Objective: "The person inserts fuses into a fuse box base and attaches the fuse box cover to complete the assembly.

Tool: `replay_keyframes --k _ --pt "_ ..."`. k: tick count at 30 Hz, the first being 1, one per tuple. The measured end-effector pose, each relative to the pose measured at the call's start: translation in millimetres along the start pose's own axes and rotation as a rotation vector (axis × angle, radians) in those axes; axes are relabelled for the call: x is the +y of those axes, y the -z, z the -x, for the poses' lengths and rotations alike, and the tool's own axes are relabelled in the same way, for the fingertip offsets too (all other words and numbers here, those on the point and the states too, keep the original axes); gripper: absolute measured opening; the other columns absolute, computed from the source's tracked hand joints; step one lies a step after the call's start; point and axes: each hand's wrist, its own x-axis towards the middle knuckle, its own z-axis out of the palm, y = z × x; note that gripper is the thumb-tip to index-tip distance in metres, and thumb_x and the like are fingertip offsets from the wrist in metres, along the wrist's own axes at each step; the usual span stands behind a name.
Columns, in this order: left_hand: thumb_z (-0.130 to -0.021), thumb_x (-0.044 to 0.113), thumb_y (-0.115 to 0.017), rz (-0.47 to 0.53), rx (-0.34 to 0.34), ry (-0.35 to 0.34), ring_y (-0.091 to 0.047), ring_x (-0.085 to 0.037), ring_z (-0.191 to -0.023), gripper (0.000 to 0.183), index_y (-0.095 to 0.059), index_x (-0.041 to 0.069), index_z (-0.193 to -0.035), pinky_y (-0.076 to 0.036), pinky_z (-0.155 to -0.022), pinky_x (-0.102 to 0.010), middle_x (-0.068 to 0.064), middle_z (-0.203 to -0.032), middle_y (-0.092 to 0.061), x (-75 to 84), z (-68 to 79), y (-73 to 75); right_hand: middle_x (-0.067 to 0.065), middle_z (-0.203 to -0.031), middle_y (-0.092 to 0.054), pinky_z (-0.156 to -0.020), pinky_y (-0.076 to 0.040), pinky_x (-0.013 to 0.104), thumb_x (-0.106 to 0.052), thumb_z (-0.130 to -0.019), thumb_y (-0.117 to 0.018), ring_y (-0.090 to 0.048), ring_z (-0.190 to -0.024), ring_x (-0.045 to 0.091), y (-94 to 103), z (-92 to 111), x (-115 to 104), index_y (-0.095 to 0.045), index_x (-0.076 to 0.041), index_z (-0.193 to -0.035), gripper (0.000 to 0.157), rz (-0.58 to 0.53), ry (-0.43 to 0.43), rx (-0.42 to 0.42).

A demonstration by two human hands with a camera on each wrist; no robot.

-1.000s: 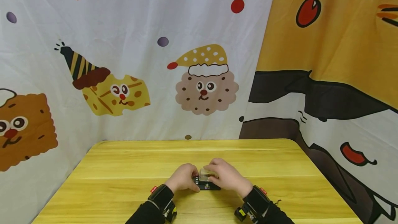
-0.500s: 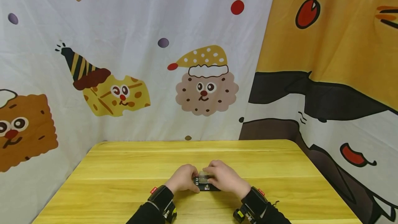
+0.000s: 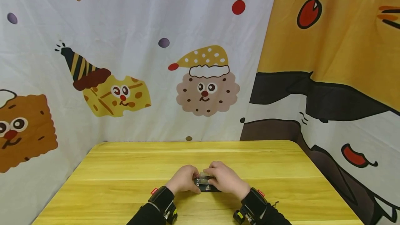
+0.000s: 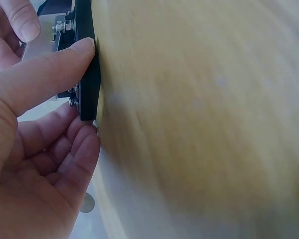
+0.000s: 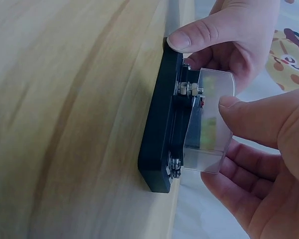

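Observation:
A black rectangular base [image 5: 157, 129] with metal bolts and nuts along it lies on the table, seen from the side in the right wrist view. A clear plastic cover [image 5: 217, 134] stands over its middle, slightly tilted; whether it is fully seated I cannot tell. My left hand [image 3: 184, 179] holds the base's left end, its thumb on the near edge and its fingers at the far side. My right hand [image 3: 227, 179] pinches the cover between thumb and fingers. Through the cover a yellow-green patch shows. The right hand hides part of the base in the head view.
A yellow wood-grain table [image 3: 125, 162] spreads around both hands. Behind it hangs a white curtain [image 3: 131, 27] with cartoon food prints, and an orange printed one [image 3: 343, 44] to the right. Both wrists carry black strapped camera mounts [image 3: 256, 200].
My right hand has come down slightly and a little to the left, lowering the clear cover closer to the black base. The left hand keeps its hold on the base.

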Motion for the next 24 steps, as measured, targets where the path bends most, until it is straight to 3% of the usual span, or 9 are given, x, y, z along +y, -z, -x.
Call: replay_keyframes --k 7,15,24 --pt "-0.058 0.015 -0.095 0.009 -0.004 -0.003 -0.046 -0.009 -0.065 0.038 -0.069 0.009 -0.085 -0.043 -0.063 -0.026 0.004 -0.076 -0.058 -0.6 0.2 -1.6 -0.002 -0.094 -0.055 -0.074 -0.044 0.026 -0.012 -0.09 -0.073 -0.048 -0.083 0.013 -3.0 0.7 -1.0 -0.07 -0.01 -0.12 0.03 0.016 0.013 0.01" --pt "-0.059 0.017 -0.095 -0.012 -0.002 -0.003 -0.048 -0.009 -0.066 0.038 -0.069 0.008 -0.085 -0.044 -0.065 -0.027 0.005 -0.077 -0.058 -1.0 -1.6 0.3 -0.004 -0.087 -0.05 -0.071 -0.043 0.025 -0.013 -0.088 -0.076 -0.047 -0.08 0.013 -9.4 -6.2 1.7 -0.073 -0.014 -0.112 0.024 0.114 0.003 0.012" --pt "-0.058 0.019 -0.096 -0.021 0.002 -0.018 -0.048 -0.008 -0.068 0.04 -0.069 0.009 -0.086 -0.045 -0.066 -0.027 0.006 -0.078 -0.058 -6.1 -0.4 -1.9 -0.002 -0.091 -0.054 -0.072 -0.043 0.025 -0.012 -0.088 -0.076 -0.046 -0.079 0.011 -12.6 -3.7 2.2 -0.072 -0.011 -0.114 0.027 0.038 -0.004 0.02"
